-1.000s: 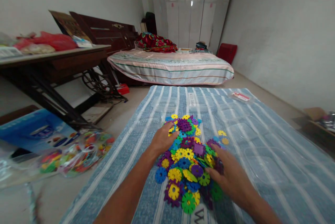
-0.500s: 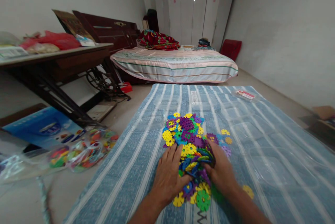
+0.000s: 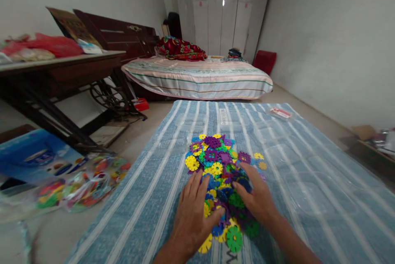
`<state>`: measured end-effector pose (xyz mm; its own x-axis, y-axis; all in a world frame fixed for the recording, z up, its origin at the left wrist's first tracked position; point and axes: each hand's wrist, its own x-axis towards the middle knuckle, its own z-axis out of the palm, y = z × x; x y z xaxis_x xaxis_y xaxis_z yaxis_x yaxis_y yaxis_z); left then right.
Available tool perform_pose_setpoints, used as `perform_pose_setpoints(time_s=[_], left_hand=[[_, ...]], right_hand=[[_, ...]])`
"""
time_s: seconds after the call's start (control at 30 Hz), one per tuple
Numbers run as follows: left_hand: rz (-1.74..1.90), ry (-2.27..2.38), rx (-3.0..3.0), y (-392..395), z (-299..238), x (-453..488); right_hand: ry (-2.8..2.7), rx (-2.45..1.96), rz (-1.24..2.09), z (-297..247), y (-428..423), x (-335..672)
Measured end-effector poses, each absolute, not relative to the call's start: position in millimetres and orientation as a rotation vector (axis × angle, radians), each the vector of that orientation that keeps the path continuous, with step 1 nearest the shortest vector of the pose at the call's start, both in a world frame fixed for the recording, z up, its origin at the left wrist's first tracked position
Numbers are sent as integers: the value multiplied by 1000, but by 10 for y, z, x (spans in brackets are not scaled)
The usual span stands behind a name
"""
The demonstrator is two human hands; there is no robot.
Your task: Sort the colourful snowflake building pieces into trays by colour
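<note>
A heap of flat plastic gear-shaped pieces (image 3: pixel 216 161) in yellow, purple, blue and green lies on a blue striped mat (image 3: pixel 154 185) covered with clear plastic. My left hand (image 3: pixel 193 214) lies flat on the near left side of the heap, fingers spread and pointing away from me. My right hand (image 3: pixel 256 196) rests on the near right side, fingers spread over the pieces. Neither hand lifts a piece. A green piece (image 3: pixel 234 238) and a yellow one (image 3: pixel 205 246) lie nearest to me, between my wrists.
A clear bag of coloured pieces (image 3: pixel 83 181) and a blue box (image 3: pixel 37 157) lie on the floor to the left. A dark wooden table (image 3: pixel 58 74) stands at left, a bed (image 3: pixel 197 76) behind the mat, a white wardrobe (image 3: pixel 216 12) at the back.
My hands slid from the heap's far sides toward me and closer together. They now lie flat on the near part of the heap, and pieces have bunched between them.
</note>
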<state>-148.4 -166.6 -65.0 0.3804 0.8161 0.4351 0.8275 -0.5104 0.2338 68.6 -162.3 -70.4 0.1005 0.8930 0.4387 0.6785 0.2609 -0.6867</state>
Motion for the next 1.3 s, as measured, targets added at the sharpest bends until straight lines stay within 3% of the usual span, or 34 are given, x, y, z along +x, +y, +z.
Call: perform_pose_setpoints(time_s=[0.23, 0.77, 1.3], left_hand=[[-678, -1158, -2658, -1868, -854, -1761], [-669, -1195, -2446, -1336, -813, -1369], [-904, -1316, -2496, -1241, -834, -1394]], right_hand=[[-1963, -1544, 235, -1019, -2188, 800], [-1742, -1427, 148, -1065, -1632, 559], [-1772, -1477, -64, -812, -1910, 646]])
